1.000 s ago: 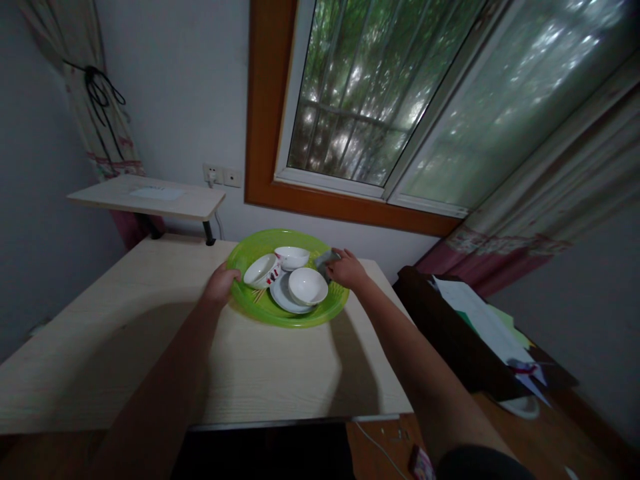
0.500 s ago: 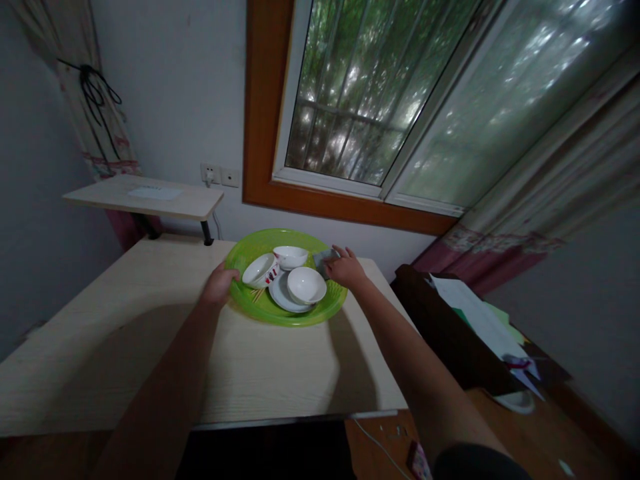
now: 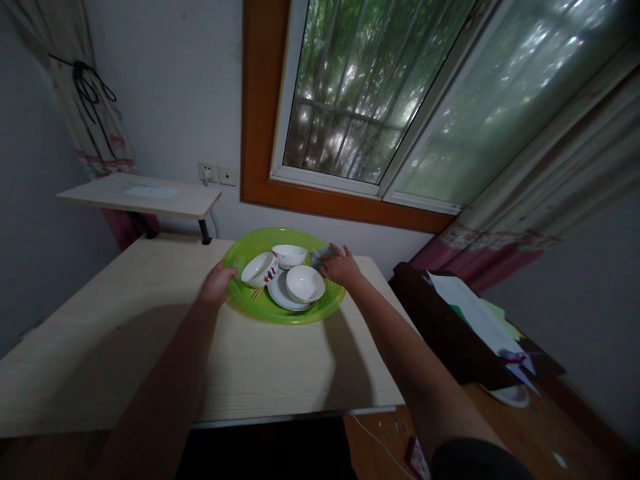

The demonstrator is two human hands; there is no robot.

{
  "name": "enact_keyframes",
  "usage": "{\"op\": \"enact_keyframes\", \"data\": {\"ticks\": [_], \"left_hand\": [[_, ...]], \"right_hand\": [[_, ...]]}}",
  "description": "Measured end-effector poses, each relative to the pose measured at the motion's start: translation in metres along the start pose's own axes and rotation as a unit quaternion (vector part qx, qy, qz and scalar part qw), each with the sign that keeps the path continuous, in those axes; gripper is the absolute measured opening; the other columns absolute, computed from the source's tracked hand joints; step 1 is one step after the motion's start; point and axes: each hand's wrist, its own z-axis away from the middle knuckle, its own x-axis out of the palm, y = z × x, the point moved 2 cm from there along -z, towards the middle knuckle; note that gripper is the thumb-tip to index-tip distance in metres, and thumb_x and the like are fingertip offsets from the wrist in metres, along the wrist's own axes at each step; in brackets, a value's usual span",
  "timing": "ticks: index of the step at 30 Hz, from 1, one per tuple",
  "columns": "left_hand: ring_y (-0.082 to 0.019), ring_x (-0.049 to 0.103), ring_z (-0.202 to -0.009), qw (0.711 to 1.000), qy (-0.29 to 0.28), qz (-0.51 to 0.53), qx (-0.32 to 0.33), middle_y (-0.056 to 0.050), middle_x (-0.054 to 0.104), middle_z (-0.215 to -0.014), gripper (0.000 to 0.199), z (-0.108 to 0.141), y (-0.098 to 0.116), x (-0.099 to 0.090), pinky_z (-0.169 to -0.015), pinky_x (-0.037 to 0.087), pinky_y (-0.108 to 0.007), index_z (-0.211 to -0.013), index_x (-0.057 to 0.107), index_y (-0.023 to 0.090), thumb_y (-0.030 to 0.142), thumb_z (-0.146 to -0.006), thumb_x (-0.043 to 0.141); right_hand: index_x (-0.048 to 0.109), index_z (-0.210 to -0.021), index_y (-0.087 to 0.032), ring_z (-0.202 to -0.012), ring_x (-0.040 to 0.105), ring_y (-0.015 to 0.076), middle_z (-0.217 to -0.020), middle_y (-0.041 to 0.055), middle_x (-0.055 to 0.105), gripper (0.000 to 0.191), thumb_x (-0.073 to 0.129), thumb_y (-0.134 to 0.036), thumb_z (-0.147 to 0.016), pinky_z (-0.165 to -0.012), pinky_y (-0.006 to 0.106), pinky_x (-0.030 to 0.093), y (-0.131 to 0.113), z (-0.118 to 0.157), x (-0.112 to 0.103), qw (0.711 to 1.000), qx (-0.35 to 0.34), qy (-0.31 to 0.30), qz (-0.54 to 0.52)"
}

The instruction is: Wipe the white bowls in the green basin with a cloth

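Observation:
A wide green plastic basin [image 3: 250,243] sits at the far side of the table. My left hand [image 3: 216,283] is closed on its left rim, with the thumb on the inner side. In my right hand [image 3: 343,268] is a grey cloth [image 3: 319,258], pinched over the basin's right side. One white bowl [image 3: 305,285] rests on a white plate [image 3: 281,299] inside the basin. A patterned bowl [image 3: 259,271] lies tilted to the left, and another bowl [image 3: 289,255] is at the back. Several chopsticks [image 3: 257,293] stick out beside the plate.
The pale wooden table [image 3: 270,367] carries a small raised shelf [image 3: 185,201] at its back left. A window [image 3: 350,100] and wall sockets [image 3: 217,174] are behind. To the right stands a dark brown piece of furniture [image 3: 440,333] with papers [image 3: 473,310] on top.
My right hand and the cloth have shifted slightly left, and its fingers have changed pose a little. My left hand keeps its hold on the rim. The whole view has moved slightly.

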Motion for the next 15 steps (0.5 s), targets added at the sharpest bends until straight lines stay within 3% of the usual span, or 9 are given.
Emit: {"op": "enact_keyframes", "data": {"ticks": [3, 8, 12, 15], "left_hand": [[-0.028, 0.077, -0.079, 1.000, -0.003, 0.004, -0.001, -0.010, 0.083, -0.094, 0.059, 0.0012, 0.0004, 0.0010, -0.058, 0.056, -0.028, -0.107, 0.079, 0.016, 0.021, -0.050, 0.066], [-0.030, 0.077, -0.084, 1.000, 0.000, 0.016, -0.009, -0.010, 0.082, -0.092, 0.058, 0.0023, 0.0023, 0.0026, -0.060, 0.057, -0.030, -0.103, 0.078, 0.017, 0.018, -0.046, 0.063], [-0.032, 0.079, -0.090, 1.000, 0.000, 0.026, -0.009, -0.012, 0.084, -0.098, 0.060, 0.0015, 0.0019, 0.0028, -0.061, 0.059, -0.029, -0.104, 0.078, 0.016, 0.017, -0.046, 0.063], [-0.033, 0.079, -0.094, 0.999, -0.009, 0.032, -0.007, -0.013, 0.084, -0.101, 0.063, 0.0012, 0.0006, 0.0025, -0.062, 0.060, -0.029, -0.107, 0.078, 0.015, 0.017, -0.046, 0.064]], "right_hand": [[0.087, -0.125, -0.021, -0.167, 0.041, 0.0348, -0.147, 0.0169, 0.076, 0.041, 0.049, -0.033, -0.114, -0.138, 0.070, 0.018, -0.0003, -0.0010, 0.0012, 1.000, -0.004, -0.001, 0.010], [0.083, -0.135, -0.023, -0.174, 0.026, 0.0341, -0.156, 0.0132, 0.071, 0.041, 0.049, -0.034, -0.115, -0.138, 0.074, 0.016, -0.0001, -0.0018, 0.0018, 1.000, -0.001, 0.022, 0.004], [0.086, -0.127, -0.020, -0.167, 0.040, 0.0341, -0.148, 0.0170, 0.075, 0.039, 0.050, -0.031, -0.114, -0.138, 0.071, 0.016, -0.0001, -0.0017, 0.0022, 1.000, -0.007, 0.013, 0.011], [0.085, -0.131, -0.023, -0.169, 0.037, 0.0346, -0.151, 0.0151, 0.074, 0.038, 0.051, -0.032, -0.114, -0.138, 0.072, 0.016, 0.0008, -0.0009, 0.0034, 1.000, 0.004, 0.019, 0.010]]}}
